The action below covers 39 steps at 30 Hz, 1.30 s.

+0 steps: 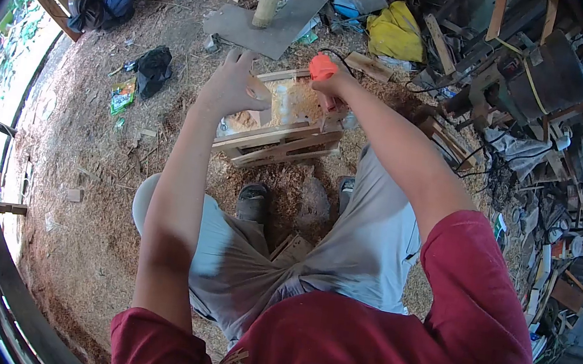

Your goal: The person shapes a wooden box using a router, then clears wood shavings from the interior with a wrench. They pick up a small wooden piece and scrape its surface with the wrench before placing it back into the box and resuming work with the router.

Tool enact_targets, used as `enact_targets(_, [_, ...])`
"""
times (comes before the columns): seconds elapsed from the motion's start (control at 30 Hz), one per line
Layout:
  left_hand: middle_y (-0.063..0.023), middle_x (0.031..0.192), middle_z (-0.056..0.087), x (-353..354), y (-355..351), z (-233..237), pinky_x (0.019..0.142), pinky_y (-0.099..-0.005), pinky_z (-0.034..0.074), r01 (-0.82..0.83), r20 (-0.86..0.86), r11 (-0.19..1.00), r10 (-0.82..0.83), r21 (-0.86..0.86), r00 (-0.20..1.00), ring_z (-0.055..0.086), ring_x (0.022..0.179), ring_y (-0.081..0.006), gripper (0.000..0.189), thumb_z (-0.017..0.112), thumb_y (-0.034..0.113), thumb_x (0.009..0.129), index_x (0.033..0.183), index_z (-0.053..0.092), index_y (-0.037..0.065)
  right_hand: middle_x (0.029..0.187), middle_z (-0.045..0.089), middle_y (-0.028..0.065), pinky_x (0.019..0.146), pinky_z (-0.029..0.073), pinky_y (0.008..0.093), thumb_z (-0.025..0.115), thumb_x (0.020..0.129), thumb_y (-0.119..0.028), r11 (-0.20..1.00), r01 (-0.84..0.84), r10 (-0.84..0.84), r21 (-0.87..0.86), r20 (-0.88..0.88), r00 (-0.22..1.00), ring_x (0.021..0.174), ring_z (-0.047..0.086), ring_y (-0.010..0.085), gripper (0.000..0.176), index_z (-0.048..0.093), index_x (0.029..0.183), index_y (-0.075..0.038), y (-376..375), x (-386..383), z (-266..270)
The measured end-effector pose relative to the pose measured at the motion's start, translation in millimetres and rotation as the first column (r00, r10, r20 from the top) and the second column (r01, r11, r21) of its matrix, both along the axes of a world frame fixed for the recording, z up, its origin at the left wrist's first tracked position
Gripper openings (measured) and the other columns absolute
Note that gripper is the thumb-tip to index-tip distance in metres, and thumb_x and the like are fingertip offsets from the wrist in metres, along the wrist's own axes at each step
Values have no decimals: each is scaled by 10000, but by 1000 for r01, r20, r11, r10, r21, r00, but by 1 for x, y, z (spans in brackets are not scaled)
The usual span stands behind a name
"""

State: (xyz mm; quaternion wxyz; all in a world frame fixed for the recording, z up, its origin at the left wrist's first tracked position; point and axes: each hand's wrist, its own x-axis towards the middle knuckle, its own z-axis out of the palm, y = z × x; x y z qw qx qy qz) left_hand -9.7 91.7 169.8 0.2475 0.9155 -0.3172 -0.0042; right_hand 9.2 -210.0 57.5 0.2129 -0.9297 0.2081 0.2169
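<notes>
**Q:** Head view: what does each hand hold?

**A:** The right hand (334,87) is closed round an orange plastic-bodied power tool (322,66), held nose-down over the pale slatted wooden frame (281,144). The frame lies on the sawdust-covered floor (102,181), just ahead of the person's feet. The left hand (234,88) is spread wide over the frame's left end; contact cannot be confirmed.

**Q:** Which step is this, and what does the next move call for?

**A:** Judged: the frame's upper face is being machined, mid-operation. The next move calls for a steadied frame, with the spread fingers kept apart from the tool nose.
</notes>
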Motion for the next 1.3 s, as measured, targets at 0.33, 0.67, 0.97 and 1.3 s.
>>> enact_targets(0.33, [-237,1352,518,4,4,-4,1014,-504,535,-10,-25,998,11,57,1000,602,1231,-439,1044,928,387,556,1438,472,62,858,756,206,659,601,431,694,821,-641,999,-1,4,-47,61,998,727,757,303,704,753,951,49,9,-4,-6])
enact_targets(0.67, [-221,1346,524,-2,6,-1,1002,-499,541,-10,-9,998,10,58,1000,617,1205,-433,1018,931,383,552,1414,499,58,730,725,228,670,595,485,613,869,-666,999,-32,33,12,-152,988,618,725,332,732,755,831,51,13,3,-7])
enact_targets(0.97, [-237,1356,531,-4,12,-4,1007,-495,542,-26,5,999,26,47,1000,627,1204,-430,1016,929,399,550,1412,508,62,785,744,225,666,599,449,677,836,-635,999,-43,43,1,-98,994,665,740,319,678,766,858,37,17,-10,9])
enact_targets(1.3, [-214,1358,538,-15,19,9,1035,-484,516,-43,-47,997,46,60,998,606,1225,-408,976,932,405,581,1389,524,41,868,759,202,675,601,415,799,742,-549,998,-45,44,-50,-32,999,717,743,290,659,744,972,66,24,-27,24])
